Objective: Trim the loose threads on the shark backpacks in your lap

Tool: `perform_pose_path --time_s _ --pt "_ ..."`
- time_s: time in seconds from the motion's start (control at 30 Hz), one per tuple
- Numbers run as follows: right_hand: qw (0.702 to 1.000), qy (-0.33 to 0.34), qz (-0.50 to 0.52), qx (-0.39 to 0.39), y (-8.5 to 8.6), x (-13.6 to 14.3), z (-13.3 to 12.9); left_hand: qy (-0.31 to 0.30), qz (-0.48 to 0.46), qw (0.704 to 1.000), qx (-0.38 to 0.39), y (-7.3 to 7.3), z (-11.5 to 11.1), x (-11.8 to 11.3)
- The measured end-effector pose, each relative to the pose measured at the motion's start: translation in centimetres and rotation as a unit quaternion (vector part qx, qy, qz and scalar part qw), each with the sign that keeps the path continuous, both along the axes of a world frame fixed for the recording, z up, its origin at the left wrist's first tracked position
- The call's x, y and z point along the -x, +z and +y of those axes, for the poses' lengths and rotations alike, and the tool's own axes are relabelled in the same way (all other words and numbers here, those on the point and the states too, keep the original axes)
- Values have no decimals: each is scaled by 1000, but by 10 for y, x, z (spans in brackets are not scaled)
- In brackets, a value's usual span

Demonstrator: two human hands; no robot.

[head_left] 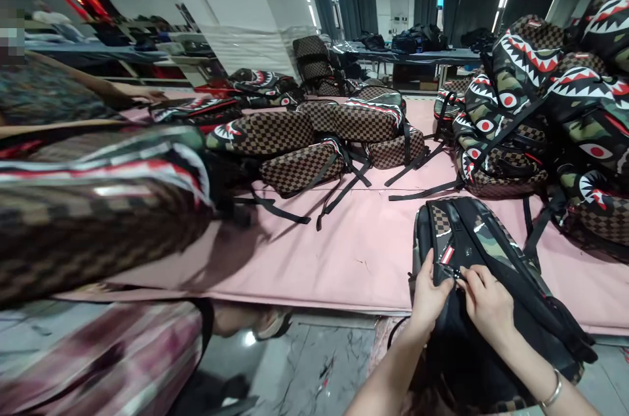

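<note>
A black backpack (pixel 486 331) with camouflage and brown checkered panels lies at the table's front edge, its shoulder-strap side facing up. Over its upper part, my left hand (pixel 430 295) pinches beside a small red-and-white label (pixel 447 254). Close to it, my right hand (pixel 486 301) is closed too, thumb and forefinger together. Between the fingertips of both hands is a small dark piece (pixel 451 272) with light glints; its exact kind is too small to tell. A bracelet (pixel 553 388) circles my right wrist.
Shark-mouth backpacks (pixel 511 108) are piled at the right; checkered backpacks (pixel 304 167) lie mid-table with straps trailing over the pink tabletop (pixel 344 259). At left, a large backpack (pixel 98 206), blurred, stands near another person's arm (pixel 98 85). A stool with a plaid cover (pixel 108 357) is below.
</note>
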State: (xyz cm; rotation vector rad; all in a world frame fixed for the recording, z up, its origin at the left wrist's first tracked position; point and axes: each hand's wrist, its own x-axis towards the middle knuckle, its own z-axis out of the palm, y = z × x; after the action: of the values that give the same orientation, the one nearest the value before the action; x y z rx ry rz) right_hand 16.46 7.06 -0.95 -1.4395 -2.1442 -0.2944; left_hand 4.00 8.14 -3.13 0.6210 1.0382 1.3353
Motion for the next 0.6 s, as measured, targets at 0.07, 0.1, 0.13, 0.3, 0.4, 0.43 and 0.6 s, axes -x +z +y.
perform_pose_path --time_s 0.07,0.1,0.13,0.3,0.4,0.43,0.6 --pt "1000 5 10 8 -4 0 2 6 7 1000 -6 0 -2 -3" --pt "1000 8 24 19 -5 1 4 6 11 1000 -11 0 -3 -4" --pt "998 12 49 35 -6 1 5 5 15 1000 -18 0 -3 -5" --pt "948 1 282 144 -4 -19 8 40 104 993 -28 -4 -2 6" --pt "922 -50 341 177 -2 -58 3 74 227 971 4 -11 0 24" --pt "917 -76 346 183 -3 -75 -1 88 266 960 13 -14 1 32" --pt "884 -193 341 254 -13 -168 -29 184 246 950 50 -24 0 87"
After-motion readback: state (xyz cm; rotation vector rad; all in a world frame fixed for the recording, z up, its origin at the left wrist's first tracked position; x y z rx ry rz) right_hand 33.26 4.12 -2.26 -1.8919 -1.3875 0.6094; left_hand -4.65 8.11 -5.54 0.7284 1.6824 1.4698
